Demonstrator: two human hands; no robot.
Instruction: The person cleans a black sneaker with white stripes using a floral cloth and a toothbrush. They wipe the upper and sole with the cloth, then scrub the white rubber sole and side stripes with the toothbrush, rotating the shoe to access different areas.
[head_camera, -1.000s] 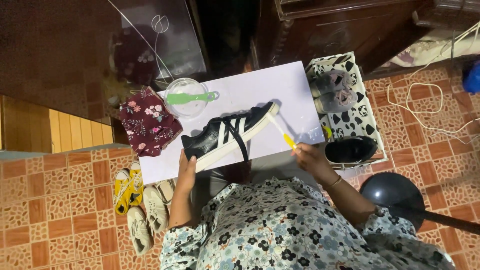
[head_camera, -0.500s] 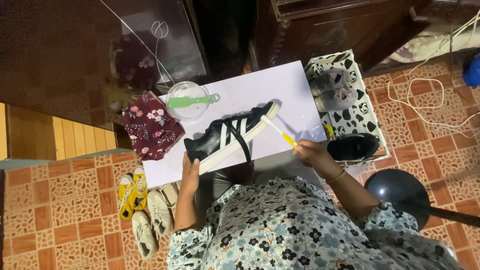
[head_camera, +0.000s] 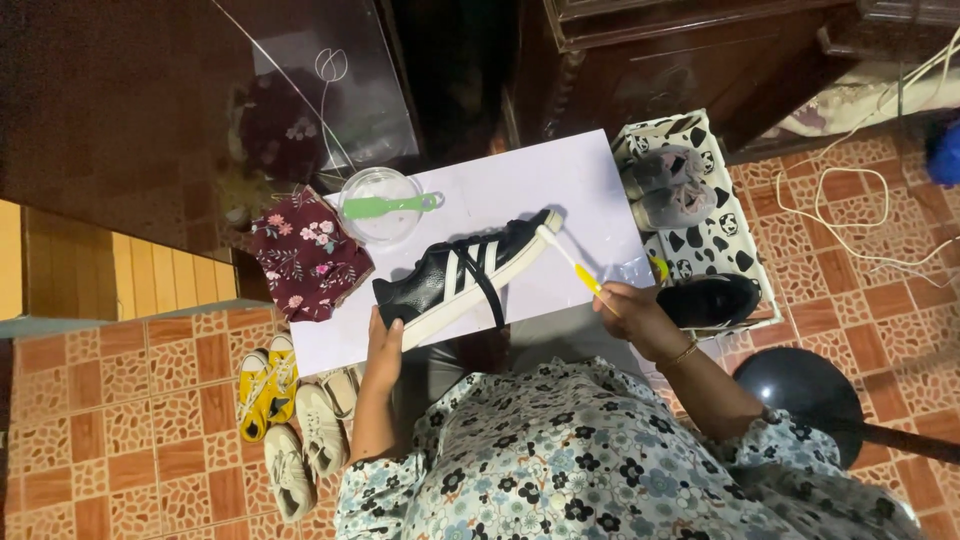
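On the white board (head_camera: 560, 190) laid in front of the person, a black sneaker (head_camera: 462, 276) with white stripes and a white sole lies on its side, toe toward the upper right. The left hand (head_camera: 383, 345) reaches forward from a bare forearm and closes around the heel end, fingers curled against the sole edge, holding the shoe steady. The right hand (head_camera: 632, 315), with a thin bangle at the wrist, is bent inward and pinches the handle of a yellow-and-white toothbrush (head_camera: 570, 263); the brush head touches the white toe of the sneaker.

At the far edge of the board stands a clear round bowl (head_camera: 380, 205) with a green brush (head_camera: 388, 207) laid across it, and just left of it lies a dark red floral cloth (head_camera: 305, 255). To the right, a black-and-white patterned box (head_camera: 735, 235) holds a pair of grey shoes (head_camera: 670, 188), with a black shoe (head_camera: 712, 300) at its near end. On the tiled floor to the left sit yellow sneakers (head_camera: 265, 385) and beige shoes (head_camera: 300, 450).

Against the view half a second ago, both hands keep the same grip, and the brush head stays at the toe, barely shifted along it.
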